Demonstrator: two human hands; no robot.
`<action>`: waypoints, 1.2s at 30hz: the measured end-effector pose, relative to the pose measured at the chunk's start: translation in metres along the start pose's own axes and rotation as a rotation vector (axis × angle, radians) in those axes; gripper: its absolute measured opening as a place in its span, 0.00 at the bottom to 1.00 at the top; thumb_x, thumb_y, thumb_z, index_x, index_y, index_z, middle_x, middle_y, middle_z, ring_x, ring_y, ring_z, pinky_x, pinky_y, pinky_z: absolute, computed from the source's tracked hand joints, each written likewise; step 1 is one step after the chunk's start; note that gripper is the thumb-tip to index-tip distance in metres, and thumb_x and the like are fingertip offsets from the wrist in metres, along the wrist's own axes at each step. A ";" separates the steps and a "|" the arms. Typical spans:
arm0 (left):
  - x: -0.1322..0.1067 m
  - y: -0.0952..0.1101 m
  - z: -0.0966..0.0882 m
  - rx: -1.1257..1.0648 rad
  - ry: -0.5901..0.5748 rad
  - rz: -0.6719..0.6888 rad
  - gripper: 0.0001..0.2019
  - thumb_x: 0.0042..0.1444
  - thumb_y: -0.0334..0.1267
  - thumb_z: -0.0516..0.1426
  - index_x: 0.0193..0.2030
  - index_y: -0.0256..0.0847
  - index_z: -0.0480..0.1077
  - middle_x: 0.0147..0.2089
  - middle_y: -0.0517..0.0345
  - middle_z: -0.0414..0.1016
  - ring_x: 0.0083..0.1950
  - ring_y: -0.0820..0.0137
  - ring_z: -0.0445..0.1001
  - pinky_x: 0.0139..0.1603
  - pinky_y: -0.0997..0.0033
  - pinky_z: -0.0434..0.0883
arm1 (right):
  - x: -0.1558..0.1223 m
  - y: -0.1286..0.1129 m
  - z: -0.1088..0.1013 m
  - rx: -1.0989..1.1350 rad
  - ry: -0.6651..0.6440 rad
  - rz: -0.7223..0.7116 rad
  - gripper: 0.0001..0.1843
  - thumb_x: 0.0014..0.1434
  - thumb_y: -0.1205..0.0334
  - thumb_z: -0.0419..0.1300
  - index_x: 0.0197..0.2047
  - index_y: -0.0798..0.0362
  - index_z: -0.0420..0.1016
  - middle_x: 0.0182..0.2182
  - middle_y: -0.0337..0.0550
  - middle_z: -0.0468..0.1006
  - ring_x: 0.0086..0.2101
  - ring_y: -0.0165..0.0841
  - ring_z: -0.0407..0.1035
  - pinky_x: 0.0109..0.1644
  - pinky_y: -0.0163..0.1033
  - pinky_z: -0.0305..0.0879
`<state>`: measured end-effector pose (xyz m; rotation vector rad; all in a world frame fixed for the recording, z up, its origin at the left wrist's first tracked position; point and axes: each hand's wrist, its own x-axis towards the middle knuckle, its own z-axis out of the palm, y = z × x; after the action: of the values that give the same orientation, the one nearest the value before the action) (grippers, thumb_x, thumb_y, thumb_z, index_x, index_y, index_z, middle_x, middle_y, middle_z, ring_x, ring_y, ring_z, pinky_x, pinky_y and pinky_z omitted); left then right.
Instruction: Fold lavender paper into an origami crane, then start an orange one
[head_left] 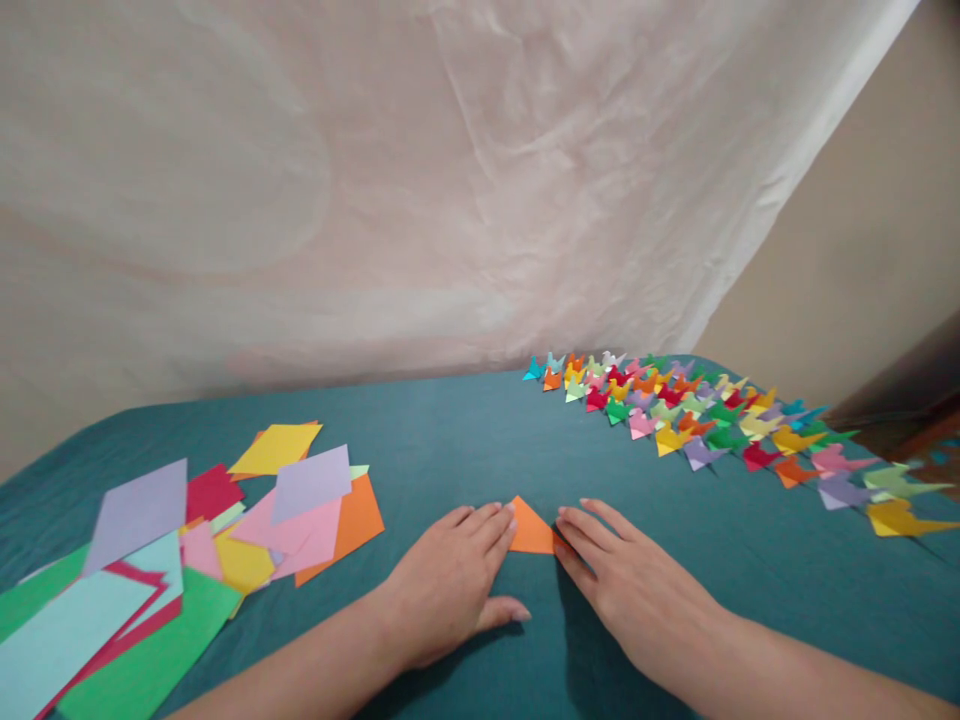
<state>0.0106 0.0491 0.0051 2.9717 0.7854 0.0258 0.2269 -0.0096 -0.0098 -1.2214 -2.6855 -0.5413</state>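
A folded piece of orange paper (pixel 531 530) lies flat on the dark green cloth, its visible part pointed at the top. My left hand (pixel 455 580) rests over its left side, palm down, fingers stretched out and thumb apart. On the right, my right hand (pixel 622 570) touches the paper's right corner with its fingertips, its fingers extended and slightly spread. Neither hand is wrapped round anything. The paper's left and right ends are partly hidden under the fingers.
Loose coloured paper sheets (pixel 315 530) overlap at the left, with larger green and light blue sheets (pixel 67 640) nearer me. Rows of small folded paper birds (pixel 701 452) stand at the right. A pale cloth (pixel 375 200) hangs behind the table (pixel 442 430).
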 end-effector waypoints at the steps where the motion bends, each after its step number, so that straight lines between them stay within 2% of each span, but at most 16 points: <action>1: 0.000 0.000 0.000 -0.001 0.002 0.002 0.33 0.58 0.59 0.46 0.61 0.34 0.59 0.64 0.44 0.57 0.63 0.57 0.59 0.60 0.58 0.58 | -0.001 0.000 0.000 0.000 0.000 -0.001 0.18 0.46 0.68 0.59 0.43 0.63 0.77 0.43 0.58 0.76 0.48 0.44 0.65 0.56 0.50 0.57; 5: 0.000 -0.001 -0.001 -0.011 0.010 0.001 0.34 0.58 0.59 0.46 0.61 0.34 0.59 0.64 0.45 0.56 0.63 0.57 0.58 0.60 0.58 0.58 | -0.001 0.008 -0.002 0.045 -0.021 0.026 0.09 0.46 0.72 0.59 0.31 0.59 0.79 0.36 0.56 0.79 0.44 0.44 0.68 0.54 0.50 0.58; 8: -0.001 0.000 -0.004 -0.002 -0.019 -0.003 0.34 0.58 0.59 0.46 0.61 0.34 0.59 0.65 0.44 0.55 0.63 0.57 0.58 0.60 0.58 0.58 | 0.003 0.023 -0.008 0.204 -0.103 0.079 0.10 0.49 0.74 0.57 0.27 0.53 0.78 0.31 0.47 0.79 0.39 0.40 0.71 0.49 0.46 0.63; 9: -0.001 0.000 -0.004 0.001 -0.023 -0.001 0.34 0.58 0.59 0.45 0.62 0.34 0.58 0.65 0.44 0.55 0.63 0.56 0.58 0.60 0.58 0.58 | 0.005 0.028 -0.010 0.295 -0.130 0.107 0.12 0.50 0.74 0.56 0.29 0.51 0.78 0.31 0.44 0.79 0.37 0.37 0.71 0.45 0.43 0.65; 11: -0.001 0.000 -0.004 0.001 -0.012 0.001 0.34 0.59 0.59 0.45 0.61 0.33 0.58 0.64 0.44 0.56 0.63 0.56 0.58 0.60 0.58 0.58 | 0.011 0.037 -0.011 0.434 -0.128 0.304 0.18 0.53 0.76 0.52 0.40 0.50 0.76 0.37 0.43 0.78 0.36 0.33 0.72 0.42 0.38 0.66; 14: -0.001 0.000 -0.001 -0.014 0.027 -0.005 0.33 0.59 0.59 0.44 0.61 0.34 0.59 0.63 0.44 0.59 0.63 0.57 0.59 0.60 0.58 0.58 | 0.022 0.040 -0.005 0.649 -0.127 0.492 0.19 0.55 0.69 0.54 0.51 0.53 0.68 0.38 0.44 0.76 0.31 0.30 0.71 0.36 0.34 0.66; 20: -0.001 0.000 0.003 -0.026 0.037 -0.026 0.32 0.59 0.58 0.45 0.60 0.34 0.60 0.62 0.44 0.60 0.62 0.56 0.61 0.59 0.58 0.59 | 0.040 0.037 0.009 0.867 -0.223 0.581 0.17 0.50 0.67 0.58 0.46 0.55 0.69 0.33 0.41 0.75 0.31 0.30 0.70 0.34 0.32 0.63; 24: -0.001 0.000 0.003 -0.024 0.031 -0.034 0.31 0.61 0.56 0.43 0.61 0.34 0.59 0.63 0.44 0.60 0.62 0.57 0.60 0.60 0.58 0.58 | 0.048 0.043 0.017 1.018 -0.371 0.672 0.14 0.51 0.67 0.55 0.43 0.57 0.67 0.25 0.37 0.74 0.21 0.26 0.66 0.23 0.30 0.58; 27: -0.002 0.000 0.003 -0.032 0.038 -0.039 0.30 0.62 0.55 0.43 0.60 0.34 0.60 0.62 0.45 0.60 0.62 0.57 0.60 0.60 0.58 0.59 | 0.054 0.046 0.022 1.092 -0.407 0.678 0.10 0.49 0.69 0.56 0.38 0.57 0.67 0.20 0.34 0.72 0.20 0.25 0.64 0.21 0.28 0.55; 31: -0.005 0.000 0.003 -0.063 0.070 -0.051 0.27 0.62 0.53 0.44 0.60 0.35 0.61 0.61 0.46 0.62 0.61 0.58 0.62 0.60 0.57 0.60 | 0.060 0.045 0.027 1.155 -0.402 0.651 0.12 0.48 0.72 0.56 0.39 0.57 0.65 0.18 0.31 0.70 0.18 0.24 0.60 0.21 0.28 0.52; 34: -0.006 -0.003 0.004 -0.077 0.137 -0.075 0.25 0.62 0.51 0.46 0.59 0.36 0.61 0.61 0.47 0.63 0.61 0.59 0.62 0.60 0.57 0.60 | 0.062 0.045 0.032 1.131 -0.305 0.588 0.12 0.50 0.72 0.55 0.40 0.56 0.65 0.20 0.32 0.70 0.20 0.24 0.61 0.23 0.28 0.54; 36: -0.006 -0.006 0.004 -0.065 0.213 -0.103 0.22 0.63 0.46 0.47 0.60 0.36 0.60 0.61 0.49 0.62 0.62 0.60 0.59 0.61 0.57 0.59 | 0.064 0.047 0.037 1.096 -0.194 0.523 0.12 0.52 0.73 0.54 0.41 0.55 0.64 0.22 0.33 0.70 0.23 0.25 0.63 0.26 0.29 0.56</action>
<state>0.0031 0.0513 0.0008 2.8950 0.9392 0.3611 0.2205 0.0770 -0.0140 -1.4600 -2.0058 1.0085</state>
